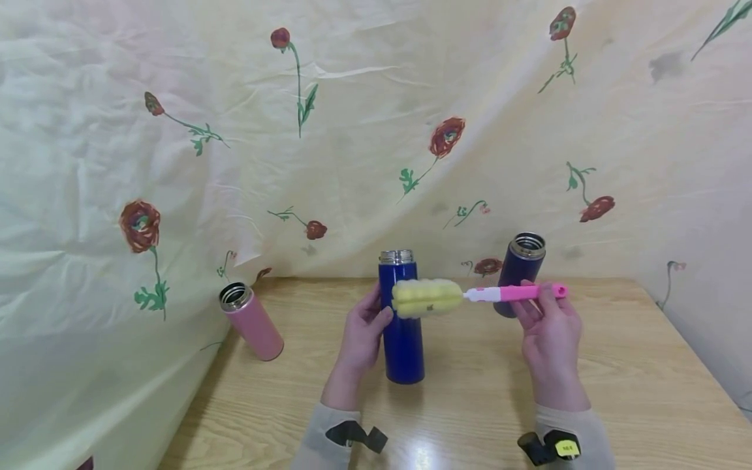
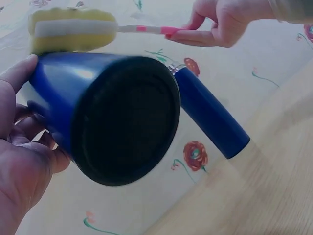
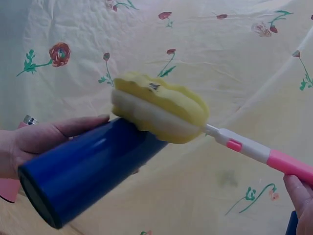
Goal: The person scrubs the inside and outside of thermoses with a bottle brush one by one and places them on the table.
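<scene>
My left hand (image 1: 362, 333) grips a tall blue bottle (image 1: 404, 352) round its upper side. The bottle has no lid on, and its bare metal neck points up in the head view; its dark base (image 2: 128, 122) faces the left wrist camera. In my right hand (image 1: 551, 333) is a bottle brush, pinched by its pink handle (image 1: 519, 292) and held level. The yellow and white sponge head (image 1: 431, 297) of the brush points left and overlaps the blue bottle's front, right at its surface in the right wrist view.
A darker blue bottle (image 1: 517, 277) with an uncovered mouth stands behind my right hand. On the left side of the wooden table (image 1: 470, 418) is a pink bottle (image 1: 255, 326), also lidless. A flower-patterned cloth (image 1: 364, 163) hangs behind and along the left side.
</scene>
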Demonstrator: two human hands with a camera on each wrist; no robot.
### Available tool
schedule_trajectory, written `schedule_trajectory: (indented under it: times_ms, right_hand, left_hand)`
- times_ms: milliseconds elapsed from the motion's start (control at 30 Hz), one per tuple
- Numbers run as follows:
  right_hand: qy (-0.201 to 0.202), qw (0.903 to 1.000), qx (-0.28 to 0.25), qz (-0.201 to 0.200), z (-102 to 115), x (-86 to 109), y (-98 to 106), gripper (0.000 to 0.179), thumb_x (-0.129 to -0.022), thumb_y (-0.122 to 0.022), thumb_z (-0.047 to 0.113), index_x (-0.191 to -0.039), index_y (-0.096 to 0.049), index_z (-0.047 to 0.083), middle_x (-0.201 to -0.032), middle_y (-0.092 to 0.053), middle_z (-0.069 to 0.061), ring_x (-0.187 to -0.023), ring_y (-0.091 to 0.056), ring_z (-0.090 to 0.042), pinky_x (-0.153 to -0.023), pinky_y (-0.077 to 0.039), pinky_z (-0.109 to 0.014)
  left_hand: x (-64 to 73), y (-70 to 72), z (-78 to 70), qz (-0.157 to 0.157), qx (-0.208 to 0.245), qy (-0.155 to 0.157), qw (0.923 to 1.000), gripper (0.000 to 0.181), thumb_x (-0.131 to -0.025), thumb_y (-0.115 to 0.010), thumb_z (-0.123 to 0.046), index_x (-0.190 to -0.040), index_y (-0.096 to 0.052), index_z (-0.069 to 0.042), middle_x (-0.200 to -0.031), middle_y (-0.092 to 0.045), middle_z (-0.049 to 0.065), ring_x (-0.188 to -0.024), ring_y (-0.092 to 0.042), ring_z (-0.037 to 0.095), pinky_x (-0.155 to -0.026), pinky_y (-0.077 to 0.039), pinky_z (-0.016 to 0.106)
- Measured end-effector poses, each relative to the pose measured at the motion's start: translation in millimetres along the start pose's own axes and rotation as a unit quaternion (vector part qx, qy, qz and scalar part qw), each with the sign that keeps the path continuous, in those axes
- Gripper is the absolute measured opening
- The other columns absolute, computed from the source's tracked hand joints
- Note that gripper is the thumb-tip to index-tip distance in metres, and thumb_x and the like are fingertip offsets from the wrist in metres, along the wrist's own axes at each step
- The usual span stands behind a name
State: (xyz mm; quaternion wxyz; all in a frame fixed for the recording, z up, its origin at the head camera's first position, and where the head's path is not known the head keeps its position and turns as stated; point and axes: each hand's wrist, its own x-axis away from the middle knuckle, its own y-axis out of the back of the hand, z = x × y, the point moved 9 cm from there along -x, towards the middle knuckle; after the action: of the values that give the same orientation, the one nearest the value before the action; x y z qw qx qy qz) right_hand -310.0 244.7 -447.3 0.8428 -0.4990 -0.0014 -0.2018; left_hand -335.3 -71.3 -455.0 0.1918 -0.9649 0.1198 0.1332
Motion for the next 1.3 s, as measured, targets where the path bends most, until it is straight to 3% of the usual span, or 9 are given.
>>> schedule_trajectory:
  times_ms: [100, 267, 533, 767, 933, 1067, 1167, 1233, 1300]
  right_hand:
    - [-0.016, 0.9986, 0.043, 0.028, -2.1, -0.2, -2.5, 0.014, -0.107, -0.065, 0.015, -0.111, -0.057, 0.004, -0.102, -0.075, -0.012, -0.087, -0.08, -0.025, -0.084, -0.065, -0.036]
    - [-0.026, 0.989, 0.122, 0.08, -4.9, -0.3, -5.6, 0.015, -0.106, -0.068, 0.019, -0.111, -0.062, 0.007, -0.103, -0.077, -0.009, -0.089, -0.08, -0.021, -0.084, -0.064, -0.035]
    - [-0.015, 0.9606, 0.232, 0.153, -6.4, -2.4, -12.1, 0.011, -0.109, -0.063, 0.019, -0.107, -0.067, 0.01, -0.096, -0.08, -0.006, -0.085, -0.08, -0.017, -0.081, -0.065, -0.032]
    - [-0.014, 0.9271, 0.305, 0.218, -10.7, 1.4, -19.4, 0.013, -0.111, -0.061, 0.021, -0.114, -0.068, 0.01, -0.1, -0.08, -0.007, -0.088, -0.08, -0.018, -0.082, -0.064, -0.031]
    - [-0.019, 0.9159, 0.322, 0.239, -14.1, 2.2, -22.0, 0.013, -0.111, -0.06, 0.019, -0.117, -0.066, 0.01, -0.1, -0.079, -0.006, -0.089, -0.08, -0.019, -0.082, -0.064, -0.033]
    - [-0.016, 0.9149, 0.327, 0.236, -14.5, 1.1, -22.0, 0.011, -0.112, -0.058, 0.017, -0.116, -0.063, 0.009, -0.101, -0.079, -0.006, -0.088, -0.08, -0.019, -0.082, -0.064, -0.033]
    - [-0.012, 0.9213, 0.321, 0.22, -11.8, -1.1, -20.0, 0.013, -0.112, -0.057, 0.019, -0.117, -0.06, 0.007, -0.102, -0.079, -0.005, -0.089, -0.079, -0.018, -0.083, -0.064, -0.032]
    - [-0.012, 0.9314, 0.302, 0.202, -9.3, -2.9, -17.1, 0.016, -0.112, -0.057, 0.02, -0.118, -0.057, 0.005, -0.102, -0.079, -0.005, -0.091, -0.079, -0.017, -0.085, -0.064, -0.032]
    - [-0.017, 0.9478, 0.264, 0.179, -6.2, -4.8, -13.8, 0.019, -0.112, -0.058, 0.021, -0.119, -0.054, 0.004, -0.103, -0.079, -0.005, -0.092, -0.079, -0.018, -0.086, -0.063, -0.032]
  left_hand:
    - [-1.3, 4.1, -1.2, -0.012, 0.017, -0.005, 0.9998, 0.074, -0.104, -0.073, -0.021, -0.164, -0.035, 0.002, -0.154, -0.056, 0.023, -0.128, -0.064, 0.018, -0.11, -0.053, 0.035]
    - [-2.7, 7.5, -4.9, -0.018, 0.026, -0.017, 0.9994, 0.064, -0.107, -0.065, -0.013, -0.165, -0.037, -0.003, -0.155, -0.056, 0.021, -0.129, -0.064, 0.022, -0.11, -0.053, 0.037]
    - [-4.3, 11.6, -6.3, -0.031, 0.02, -0.013, 0.9992, 0.063, -0.107, -0.062, -0.009, -0.165, -0.038, -0.006, -0.156, -0.054, 0.023, -0.129, -0.064, 0.026, -0.108, -0.055, 0.041]
    - [-6.8, 17.7, -5.4, -0.051, 0.017, -0.005, 0.9986, 0.063, -0.108, -0.06, -0.007, -0.166, -0.035, -0.006, -0.162, -0.048, 0.019, -0.139, -0.058, 0.029, -0.114, -0.05, 0.039]
    - [-7.7, 17.4, -6.4, -0.051, 0.013, -0.009, 0.9986, 0.063, -0.108, -0.061, -0.006, -0.166, -0.035, -0.006, -0.163, -0.048, 0.018, -0.142, -0.055, 0.032, -0.116, -0.048, 0.04]
    - [-7.5, 16.7, -5.3, -0.057, 0.007, -0.006, 0.9983, 0.064, -0.106, -0.063, -0.006, -0.165, -0.037, -0.005, -0.162, -0.048, 0.019, -0.142, -0.055, 0.032, -0.116, -0.048, 0.039]
    - [-6.6, 14.7, -3.8, -0.058, 0.006, -0.003, 0.9983, 0.065, -0.105, -0.064, -0.005, -0.165, -0.038, -0.004, -0.161, -0.049, 0.021, -0.14, -0.056, 0.032, -0.115, -0.049, 0.04]
    - [-6.3, 13.5, -2.0, -0.054, 0.006, -0.004, 0.9985, 0.065, -0.104, -0.064, -0.003, -0.164, -0.039, -0.003, -0.159, -0.05, 0.023, -0.138, -0.058, 0.031, -0.113, -0.051, 0.04]
    - [-5.9, 12.5, -0.4, -0.05, 0.004, -0.004, 0.9987, 0.066, -0.103, -0.065, -0.003, -0.164, -0.039, -0.003, -0.158, -0.051, 0.024, -0.137, -0.059, 0.03, -0.112, -0.052, 0.039]
